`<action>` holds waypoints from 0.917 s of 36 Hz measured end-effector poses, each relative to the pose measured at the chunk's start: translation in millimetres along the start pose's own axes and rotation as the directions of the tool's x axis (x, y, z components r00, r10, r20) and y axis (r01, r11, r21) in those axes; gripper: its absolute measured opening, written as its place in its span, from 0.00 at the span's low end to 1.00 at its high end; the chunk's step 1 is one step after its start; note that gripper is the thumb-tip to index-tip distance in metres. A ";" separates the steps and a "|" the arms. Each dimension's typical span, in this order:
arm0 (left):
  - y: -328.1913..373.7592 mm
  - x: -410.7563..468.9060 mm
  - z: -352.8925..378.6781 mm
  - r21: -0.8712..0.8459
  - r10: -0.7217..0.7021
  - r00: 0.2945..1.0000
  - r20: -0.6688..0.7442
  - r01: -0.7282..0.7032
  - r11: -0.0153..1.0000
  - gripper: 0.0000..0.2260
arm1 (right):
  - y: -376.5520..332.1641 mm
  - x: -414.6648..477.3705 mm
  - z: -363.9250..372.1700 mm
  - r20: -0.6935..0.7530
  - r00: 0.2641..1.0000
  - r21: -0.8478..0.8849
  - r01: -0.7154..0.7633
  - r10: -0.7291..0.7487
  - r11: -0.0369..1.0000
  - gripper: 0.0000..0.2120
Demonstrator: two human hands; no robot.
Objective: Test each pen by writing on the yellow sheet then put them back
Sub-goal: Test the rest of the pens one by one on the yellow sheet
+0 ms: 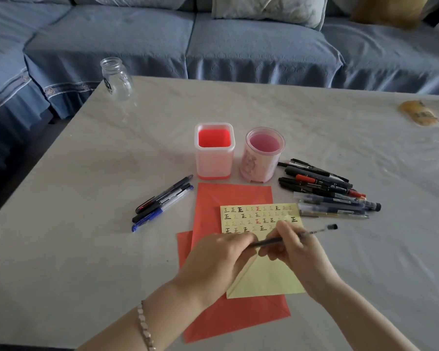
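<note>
Holding one black pen (pixel 289 238) between both hands, just above the yellow sheet (pixel 264 282), slanted from near left to far right. Right hand (pixel 297 249): grip narrow, fingers and thumb curled round the middle of the barrel. Left hand (pixel 221 257): grip likewise closed, fingertips pinching the pen's left end, that end hidden inside the fingers. Cannot tell whether tip or cap sits there. Sticking out to the right past the right grip: the clear stretch of barrel and its dark end piece.

Lying flat on red paper (pixel 213 198) near the middle of the counter (pixel 86 173): the yellow sheet, far half filled with rows of small written marks, mostly black, a few red, some faint; near half bare and partly covered by both hands.

Standing just beyond the red paper: a square red holder (pixel 214 150) on the left, a round pink holder (pixel 262 154) close beside it on the right. Heaped on the counter right of the round holder, near the sheet's far right corner: a pile of pens (pixel 325 191), dark and clear. Lying left of the red paper, side by side and slanted: a small bunch of pens (pixel 162 202). Standing upright at the far left corner: a glass jar (pixel 115 78). Beyond the counter, a blue sofa (pixel 137 34).
</note>
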State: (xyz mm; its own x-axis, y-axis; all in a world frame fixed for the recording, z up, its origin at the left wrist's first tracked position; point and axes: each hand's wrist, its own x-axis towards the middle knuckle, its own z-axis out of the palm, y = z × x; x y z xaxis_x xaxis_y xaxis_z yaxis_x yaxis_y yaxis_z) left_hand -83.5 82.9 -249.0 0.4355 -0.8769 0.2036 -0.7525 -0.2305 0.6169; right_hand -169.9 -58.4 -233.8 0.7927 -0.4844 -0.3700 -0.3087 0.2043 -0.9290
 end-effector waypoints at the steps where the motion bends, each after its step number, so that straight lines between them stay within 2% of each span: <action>1: -5.0 -2.3 2.6 0.069 0.009 1.000 0.006 -0.009 0.998 0.05 | 0.0 4.2 -2.9 0.065 0.997 -0.115 -0.022 0.030 0.993 0.16; 3: -16.2 -7.3 5.2 0.160 -0.026 0.999 -0.032 0.031 0.987 0.07 | -1.6 13.5 -12.2 0.165 0.985 -0.427 0.026 0.049 0.904 0.11; 5: -27.7 -11.2 3.4 0.189 -0.106 0.985 -0.137 0.131 0.973 0.08 | -4.5 25.3 -26.5 0.120 0.991 -0.713 0.123 -0.053 0.690 0.06; 6: -33.3 -13.2 0.9 0.212 -0.144 0.970 -0.197 0.185 0.959 0.08 | -6.6 32.5 -35.1 0.065 0.988 -0.800 0.137 -0.142 0.584 0.06; 8: -46.1 -17.9 -5.7 0.291 -0.182 0.931 -0.317 0.278 0.915 0.04 | -13.0 47.1 -51.5 -0.036 0.957 -0.880 0.107 -0.289 0.462 0.09; 10: -61.1 -22.0 -12.5 0.346 -0.206 0.887 -0.412 0.362 0.866 0.02 | -16.8 62.6 -65.3 -0.067 0.936 -0.952 0.043 -0.345 0.302 0.11; 13: -85.3 -28.1 -22.4 0.416 -0.269 0.856 -0.440 0.461 0.784 0.08 | -13.1 79.9 -77.9 -0.035 0.950 -0.999 -0.036 -0.311 0.003 0.13; 15: -100.3 -31.8 -24.5 0.466 -0.310 0.841 -0.443 0.511 0.722 0.07 | -9.2 84.4 -80.4 -0.005 0.965 -0.993 -0.035 -0.262 -0.109 0.15; 18: -110.5 -32.2 -24.8 0.491 -0.358 0.817 -0.453 0.564 0.664 0.04 | -2.2 89.3 -82.6 0.020 0.969 -0.989 -0.017 -0.246 -0.147 0.17; 23: -106.2 -22.0 -22.6 0.462 -0.359 0.806 -0.470 0.571 0.679 0.11 | 2.8 96.5 -86.5 -0.036 0.960 -0.999 -0.040 -0.277 -0.009 0.13; 26: -91.6 -13.3 -18.2 0.421 -0.289 0.828 -0.481 0.508 0.751 0.15 | 1.0 97.4 -87.1 -0.048 0.964 -0.999 -0.048 -0.260 0.006 0.11; 30: -69.6 -1.0 -11.6 0.337 -0.165 0.892 -0.420 0.322 0.885 0.13 | -1.4 98.5 -88.4 -0.038 0.971 -0.998 -0.046 -0.235 -0.030 0.11; 33: -52.1 8.0 -9.1 0.260 -0.144 0.923 -0.357 0.246 0.934 0.11 | 2.5 96.9 -91.9 0.019 0.964 -0.999 0.006 -0.264 -0.051 0.16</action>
State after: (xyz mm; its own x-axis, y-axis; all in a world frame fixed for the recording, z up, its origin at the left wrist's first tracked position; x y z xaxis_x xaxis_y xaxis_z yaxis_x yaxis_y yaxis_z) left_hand -36.3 91.7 -272.5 0.6867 -0.6257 0.3701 -0.7237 -0.5407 0.4288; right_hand -142.2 -182.9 -273.2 0.8560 -0.5047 -0.1117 -0.5045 -0.8628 0.0323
